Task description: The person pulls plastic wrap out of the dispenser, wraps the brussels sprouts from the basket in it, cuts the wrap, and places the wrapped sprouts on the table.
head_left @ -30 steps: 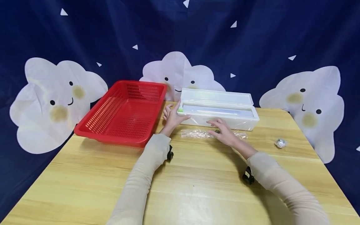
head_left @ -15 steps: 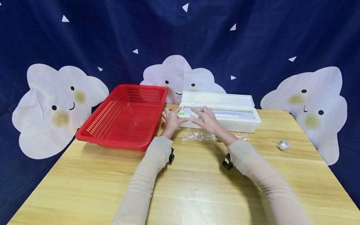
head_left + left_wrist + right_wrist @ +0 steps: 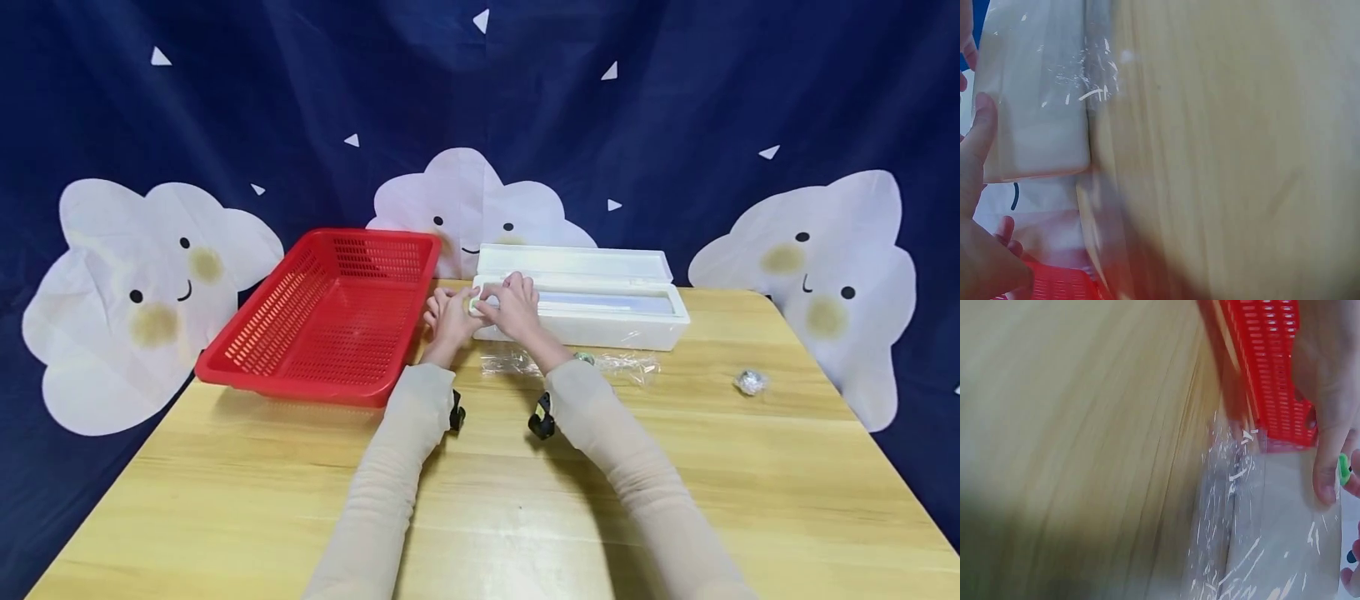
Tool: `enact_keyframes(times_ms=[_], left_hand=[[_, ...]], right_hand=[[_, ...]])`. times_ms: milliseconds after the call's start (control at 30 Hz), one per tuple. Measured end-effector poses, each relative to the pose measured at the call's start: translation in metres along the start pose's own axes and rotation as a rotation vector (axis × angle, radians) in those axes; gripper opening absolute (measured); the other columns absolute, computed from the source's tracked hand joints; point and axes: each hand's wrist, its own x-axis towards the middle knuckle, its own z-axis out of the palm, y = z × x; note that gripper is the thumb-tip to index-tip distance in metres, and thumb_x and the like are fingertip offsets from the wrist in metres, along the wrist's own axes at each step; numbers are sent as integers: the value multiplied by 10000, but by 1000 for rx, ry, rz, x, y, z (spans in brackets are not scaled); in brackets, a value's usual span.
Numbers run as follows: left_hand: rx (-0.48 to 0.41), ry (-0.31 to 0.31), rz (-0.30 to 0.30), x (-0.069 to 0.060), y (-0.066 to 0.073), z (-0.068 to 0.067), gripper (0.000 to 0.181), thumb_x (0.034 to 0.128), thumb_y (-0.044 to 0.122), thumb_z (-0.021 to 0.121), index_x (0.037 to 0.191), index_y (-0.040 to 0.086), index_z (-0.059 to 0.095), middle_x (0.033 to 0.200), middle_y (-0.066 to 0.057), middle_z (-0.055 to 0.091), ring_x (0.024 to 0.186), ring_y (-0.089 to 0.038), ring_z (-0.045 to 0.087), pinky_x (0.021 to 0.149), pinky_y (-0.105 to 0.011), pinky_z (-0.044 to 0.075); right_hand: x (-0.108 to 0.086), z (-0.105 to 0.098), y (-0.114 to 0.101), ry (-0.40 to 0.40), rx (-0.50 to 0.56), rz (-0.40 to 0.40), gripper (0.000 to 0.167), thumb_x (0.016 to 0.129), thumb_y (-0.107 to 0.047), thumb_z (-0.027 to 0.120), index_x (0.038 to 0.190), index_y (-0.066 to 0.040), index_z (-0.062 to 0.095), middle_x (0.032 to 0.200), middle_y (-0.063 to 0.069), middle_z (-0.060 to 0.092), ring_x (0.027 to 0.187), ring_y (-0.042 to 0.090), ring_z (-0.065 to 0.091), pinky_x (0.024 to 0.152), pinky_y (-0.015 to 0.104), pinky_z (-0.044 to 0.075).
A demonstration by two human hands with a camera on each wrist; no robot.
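Note:
A long white cling film dispenser box (image 3: 615,323) stands at the table's back with its lid raised. My left hand (image 3: 450,321) grips its left end, the thumb (image 3: 984,119) pressed on the front wall. Over that same end, my right hand (image 3: 516,307) bends its fingers around the small green slide cutter (image 3: 1343,469), partly hidden by the hands. Clear film (image 3: 1241,550) hangs down the box's front and spreads on the table. A small greenish thing (image 3: 584,358) lies at that film; its kind is unclear.
A red perforated plastic basket (image 3: 352,388) stands close to my left hand. On the right side of the wooden table (image 3: 517,508) lies a small crumpled, film-wrapped ball (image 3: 750,382). A dark blue cloth with clouds hangs behind.
My right hand has moved left along the box, from near its middle to the green slide cutter beside my left hand. The left hand stays on the box's end.

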Motion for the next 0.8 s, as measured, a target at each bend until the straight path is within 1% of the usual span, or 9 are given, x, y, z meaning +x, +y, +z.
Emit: enact_keyframes(times_ms=[133,300,433,533,633,733,800], left_hand=[[2,-3,-7,2,1,-3,566,651,390,778,1171,262,596,1171,-156,403,1096,-322,335,861,-474,282],[10,-33,-8,1,3,-5,543,685,380,757,1187,266,586,1158,-158,410,1070,-317,338,843,-458,290],[47,-32,-10,2,3,-7,573,680,421,756,1197,250,576,1170,-150,421,1071,-304,338,854,-444,289],[65,-31,-7,2,3,-9,630,659,472,758,1215,243,568,1172,-143,429,1074,-298,340,858,-438,292],[66,-58,-3,2,3,-8,672,645,518,750,1230,246,563,1166,-141,429,1071,-295,338,853,-436,290],[58,-77,-6,1,3,-7,699,636,543,746,1242,251,558,1172,-137,429,1077,-292,333,853,-434,287],[61,-67,-8,2,2,-7,703,632,549,746,1244,258,557,1175,-132,434,1079,-289,334,858,-436,289]], right_hand=[[4,3,-6,34,-29,-9,265,868,-361,588,1029,-173,683,986,85,383,941,260,301,825,396,276],[5,4,-6,53,-76,-16,206,867,-305,598,937,-134,691,985,74,384,954,256,312,842,397,283],[6,3,-3,51,-104,-60,173,867,-272,601,885,-119,681,972,60,369,952,251,311,870,408,272],[6,1,0,44,-102,-87,178,874,-267,595,893,-112,680,954,53,351,944,248,304,892,419,259],[4,0,4,47,-117,-98,197,873,-273,595,914,-106,690,931,46,343,924,244,305,923,434,240],[2,-1,8,77,-146,-111,193,860,-272,610,915,-113,705,913,42,342,904,244,310,948,448,216],[2,-2,9,106,-162,-132,186,849,-272,622,909,-123,714,906,41,345,895,246,315,955,456,207]])
